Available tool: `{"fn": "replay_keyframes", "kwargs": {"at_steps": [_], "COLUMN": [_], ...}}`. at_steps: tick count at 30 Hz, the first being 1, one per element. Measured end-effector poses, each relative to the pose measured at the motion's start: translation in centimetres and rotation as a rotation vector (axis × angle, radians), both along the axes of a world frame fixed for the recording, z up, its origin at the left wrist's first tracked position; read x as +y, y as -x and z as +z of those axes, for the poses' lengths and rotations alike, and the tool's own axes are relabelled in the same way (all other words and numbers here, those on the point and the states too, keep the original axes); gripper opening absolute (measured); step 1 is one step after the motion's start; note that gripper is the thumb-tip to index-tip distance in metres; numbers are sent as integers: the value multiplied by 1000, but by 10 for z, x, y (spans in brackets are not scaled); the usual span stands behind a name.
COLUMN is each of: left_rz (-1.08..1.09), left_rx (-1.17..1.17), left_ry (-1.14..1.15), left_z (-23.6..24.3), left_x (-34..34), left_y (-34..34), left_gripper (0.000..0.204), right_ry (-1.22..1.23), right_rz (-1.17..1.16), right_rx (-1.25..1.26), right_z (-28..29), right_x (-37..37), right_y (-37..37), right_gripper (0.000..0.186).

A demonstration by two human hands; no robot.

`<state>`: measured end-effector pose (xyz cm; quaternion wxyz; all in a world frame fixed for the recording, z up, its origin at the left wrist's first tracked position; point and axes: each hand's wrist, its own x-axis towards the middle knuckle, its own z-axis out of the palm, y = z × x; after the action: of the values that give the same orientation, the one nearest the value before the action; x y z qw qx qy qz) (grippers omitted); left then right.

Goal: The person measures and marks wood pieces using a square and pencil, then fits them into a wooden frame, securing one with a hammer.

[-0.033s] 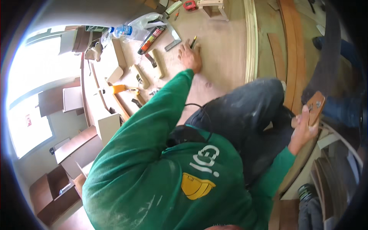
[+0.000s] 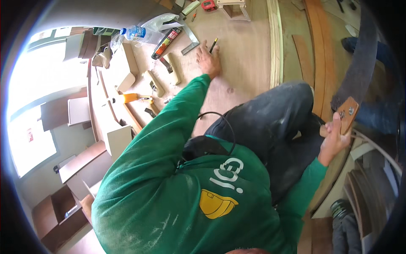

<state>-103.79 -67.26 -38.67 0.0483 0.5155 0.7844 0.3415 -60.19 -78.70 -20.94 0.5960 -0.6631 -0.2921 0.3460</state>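
Observation:
Fingers spread, my left hand [image 2: 209,63] rests on a wide wooden board [image 2: 245,55]. A dark pencil [image 2: 214,44] with a yellow end lies between its thumb and fingers; the hand does not look closed on it. Out to the right, my right hand [image 2: 333,144] grips the wooden handle [image 2: 348,111] of a handsaw. Its broad dark blade [image 2: 357,67] points up and away, over the boards on that side. Near my left hand lie a metal try square [image 2: 191,47] and two pale wooden hand planes [image 2: 171,70].
A plastic bottle [image 2: 135,33], a black-and-red tube [image 2: 167,43], a yellow-handled tool [image 2: 127,98], a red tape measure [image 2: 208,5] and a small wooden frame [image 2: 234,9] stand or lie around. Long strips [image 2: 275,46] run at right. Another person's blue-clad leg [image 2: 380,116] is beyond the saw.
The view has shifted slightly. The saw blade shows more clearly. Both hands keep nearly the same places, the right one still round the handle.

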Motion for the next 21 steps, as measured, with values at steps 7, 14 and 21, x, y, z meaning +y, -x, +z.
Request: {"fn": "replay_keyframes", "kwargs": {"at_steps": [7,14,21], "left_rz": [-983,-1212,-948], "left_rx": [160,206,-258], "left_ry": [321,528,600], "left_z": [60,56,44], "left_x": [-114,-176,-66], "left_y": [78,124,97], "left_gripper": [52,49,31], "right_ry": [-210,-225,-46], "right_rz": [-131,-87,-75], "right_rx": [247,234,213], "right_z": [3,21,52], "right_x": [-83,-103,-114], "right_y": [23,35,58], "right_gripper": [23,14,14]}}
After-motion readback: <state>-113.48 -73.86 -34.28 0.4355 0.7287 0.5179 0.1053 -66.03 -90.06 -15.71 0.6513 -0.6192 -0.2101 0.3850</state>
